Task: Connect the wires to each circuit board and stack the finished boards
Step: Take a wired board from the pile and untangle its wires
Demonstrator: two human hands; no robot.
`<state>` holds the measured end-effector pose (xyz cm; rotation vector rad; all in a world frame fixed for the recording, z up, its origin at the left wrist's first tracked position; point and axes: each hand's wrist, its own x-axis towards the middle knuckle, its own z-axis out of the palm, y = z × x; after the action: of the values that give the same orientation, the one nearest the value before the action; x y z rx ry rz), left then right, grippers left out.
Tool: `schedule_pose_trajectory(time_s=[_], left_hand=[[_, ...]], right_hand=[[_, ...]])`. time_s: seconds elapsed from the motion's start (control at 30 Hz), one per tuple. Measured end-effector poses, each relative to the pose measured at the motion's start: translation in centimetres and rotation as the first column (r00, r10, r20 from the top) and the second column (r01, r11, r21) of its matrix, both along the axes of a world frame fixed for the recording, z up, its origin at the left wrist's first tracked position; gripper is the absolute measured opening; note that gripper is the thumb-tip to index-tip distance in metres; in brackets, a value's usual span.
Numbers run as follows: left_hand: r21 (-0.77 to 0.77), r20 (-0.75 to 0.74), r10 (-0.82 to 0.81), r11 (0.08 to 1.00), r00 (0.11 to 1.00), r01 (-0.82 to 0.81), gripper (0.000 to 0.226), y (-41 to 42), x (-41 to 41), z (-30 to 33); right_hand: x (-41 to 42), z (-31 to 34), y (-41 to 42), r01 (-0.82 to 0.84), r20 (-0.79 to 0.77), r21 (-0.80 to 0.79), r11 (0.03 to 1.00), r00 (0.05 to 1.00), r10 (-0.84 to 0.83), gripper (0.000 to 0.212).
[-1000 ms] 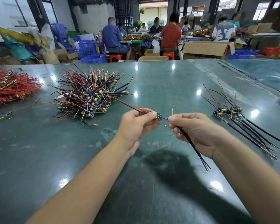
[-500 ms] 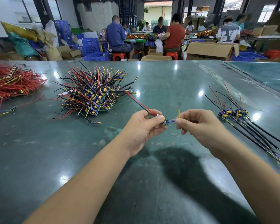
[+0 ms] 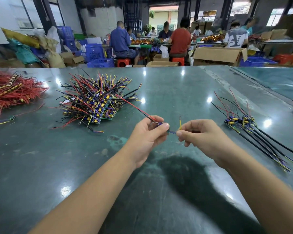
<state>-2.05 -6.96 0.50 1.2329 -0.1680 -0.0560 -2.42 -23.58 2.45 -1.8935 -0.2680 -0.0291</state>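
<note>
A small circuit board (image 3: pixel 160 124), mostly hidden, sits at the centre, pinched in the curled fingers of the left hand (image 3: pixel 146 138); thin red and black leads (image 3: pixel 135 108) run from it toward 10 o'clock. Just beside it, the right hand (image 3: pixel 204 136) pinches a purple wire (image 3: pixel 173 132) and a stiff yellow wire (image 3: pixel 180 124) standing upright. On the glossy, scuffed green surface (image 3: pixel 167 85), a bristling heap of wired boards (image 3: pixel 96 103) lies at 10 o'clock, a flat row of boards with long black cables (image 3: pixel 253 132) at 3 o'clock, and tangled red wire (image 3: pixel 10 92) at 9.
</note>
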Motion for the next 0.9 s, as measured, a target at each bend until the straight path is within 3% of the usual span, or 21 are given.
schedule_pose_trajectory(time_s=[0.13, 0.23, 0.43, 0.57, 0.7, 0.9], left_hand=[[0.028, -0.028, 0.023, 0.999, 0.999, -0.022, 0.016, 0.1, 0.0, 0.1], [-0.036, -0.071, 0.043, 0.998, 0.997, -0.046, 0.014, 0.4, 0.1, 0.6], [-0.134, -0.133, 0.036, 0.99, 0.99, -0.053, 0.014, 0.7, 0.2, 1.0], [-0.029, -0.096, 0.072, 0.997, 0.993, -0.075, 0.016, 0.7, 0.2, 0.7], [0.073, -0.088, 0.056, 0.996, 0.995, -0.05, 0.011, 0.7, 0.2, 0.5], [0.033, -0.093, 0.044, 0.999, 0.995, -0.041, 0.016, 1.2, 0.2, 1.0]], right_hand=[[0.1, -0.4, 0.0, -0.022, 0.007, 0.008, 1.0, 1.0, 0.022, 0.016], [0.1, -0.4, 0.0, -0.07, 0.042, -0.016, 0.997, 0.997, 0.07, 0.014], [0.0, -0.6, 0.3, -0.039, 0.214, -0.25, 0.967, 0.972, 0.095, 0.018], [-0.1, -0.6, 0.3, -0.015, 0.248, -0.325, 0.945, 0.964, 0.1, 0.029], [-0.4, -0.7, 0.3, -0.016, 0.252, -0.404, 0.915, 0.959, 0.128, 0.017], [-0.3, -1.0, 0.2, 0.011, 0.297, -0.427, 0.904, 0.946, 0.129, 0.028]])
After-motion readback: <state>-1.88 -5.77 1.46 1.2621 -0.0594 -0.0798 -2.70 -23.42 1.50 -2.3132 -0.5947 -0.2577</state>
